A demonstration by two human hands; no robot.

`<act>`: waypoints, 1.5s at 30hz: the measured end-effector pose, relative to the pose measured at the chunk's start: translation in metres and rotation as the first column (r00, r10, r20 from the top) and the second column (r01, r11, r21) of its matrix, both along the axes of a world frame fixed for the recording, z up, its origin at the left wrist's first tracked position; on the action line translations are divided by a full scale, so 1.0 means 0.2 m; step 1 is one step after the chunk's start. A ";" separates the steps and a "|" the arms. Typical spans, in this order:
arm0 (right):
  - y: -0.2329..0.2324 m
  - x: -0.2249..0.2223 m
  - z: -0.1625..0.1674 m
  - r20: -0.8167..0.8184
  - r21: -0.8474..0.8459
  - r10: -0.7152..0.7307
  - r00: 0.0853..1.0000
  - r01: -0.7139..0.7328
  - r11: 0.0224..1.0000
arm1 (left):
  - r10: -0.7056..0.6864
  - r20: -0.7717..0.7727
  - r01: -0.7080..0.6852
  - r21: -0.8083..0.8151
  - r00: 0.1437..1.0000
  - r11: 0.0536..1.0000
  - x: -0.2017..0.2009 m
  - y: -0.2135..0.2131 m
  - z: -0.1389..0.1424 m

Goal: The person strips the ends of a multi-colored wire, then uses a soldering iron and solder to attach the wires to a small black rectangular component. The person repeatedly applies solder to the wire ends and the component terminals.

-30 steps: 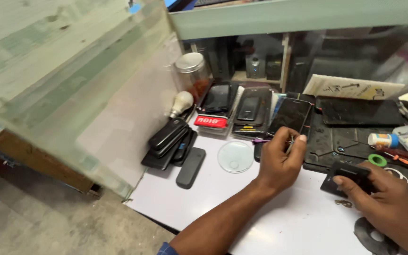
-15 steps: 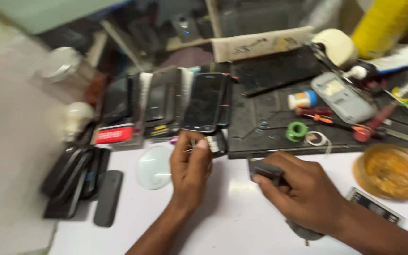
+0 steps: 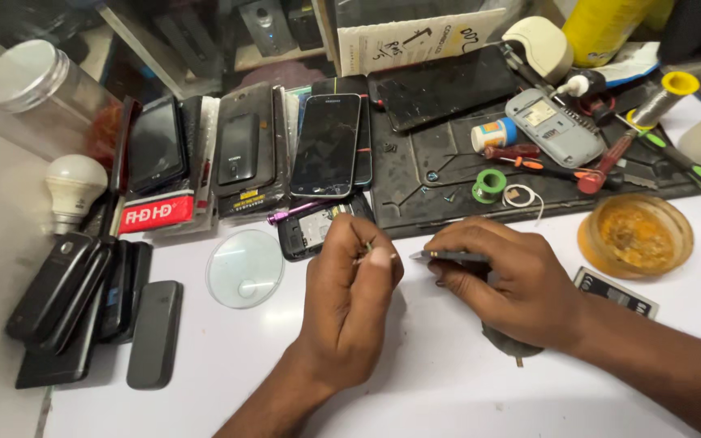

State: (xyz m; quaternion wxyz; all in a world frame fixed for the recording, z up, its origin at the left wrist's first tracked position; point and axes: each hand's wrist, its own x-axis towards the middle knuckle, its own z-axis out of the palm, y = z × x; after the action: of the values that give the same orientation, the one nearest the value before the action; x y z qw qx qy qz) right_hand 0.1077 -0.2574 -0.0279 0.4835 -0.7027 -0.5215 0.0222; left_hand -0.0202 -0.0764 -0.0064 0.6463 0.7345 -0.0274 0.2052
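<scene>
My left hand (image 3: 349,302) hovers over the white table (image 3: 415,389), fingers pinched on a tiny part near its thumb tip. My right hand (image 3: 513,280) lies just to the right and grips metal tweezers (image 3: 440,256) whose tip points left toward the pinched part. Behind my left hand lies an opened small phone (image 3: 310,231) with a purple screwdriver (image 3: 290,215) across it. A dark round object shows under my right wrist.
A black work mat (image 3: 448,174) carries several phones, screwdrivers, a green tape ring (image 3: 488,185) and a grey phone back (image 3: 553,126). A round glass lens (image 3: 245,268), a bulb (image 3: 75,191), stacked black phones (image 3: 83,300) sit left. An amber dish (image 3: 634,235) stands right.
The camera has swung down and right over the bench. My hands have come closer together, the right one now holding tweezers toward the left hand's pinch.
</scene>
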 end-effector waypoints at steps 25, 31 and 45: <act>-0.01 -0.05 0.02 -0.099 0.007 -0.153 0.983 0.154 0.988 | 0.085 0.015 -0.086 0.008 0.996 0.996 0.06 -0.02 0.01; -0.02 -0.03 -0.03 -0.180 0.045 -0.160 0.971 0.171 0.984 | -0.065 -0.020 0.062 -0.130 0.998 0.990 0.06 0.00 -0.01; -0.03 -0.02 0.06 0.129 0.097 -0.125 0.984 0.113 0.989 | -0.135 -0.132 0.105 -0.210 0.982 0.972 0.08 0.00 -0.03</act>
State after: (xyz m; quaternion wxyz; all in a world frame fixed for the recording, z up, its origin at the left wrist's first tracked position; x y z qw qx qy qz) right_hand 0.1039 -0.2637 -0.0163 0.4785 -0.7102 -0.5106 -0.0773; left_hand -0.0035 -0.0765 -0.0130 0.7292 0.6749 -0.0034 0.1132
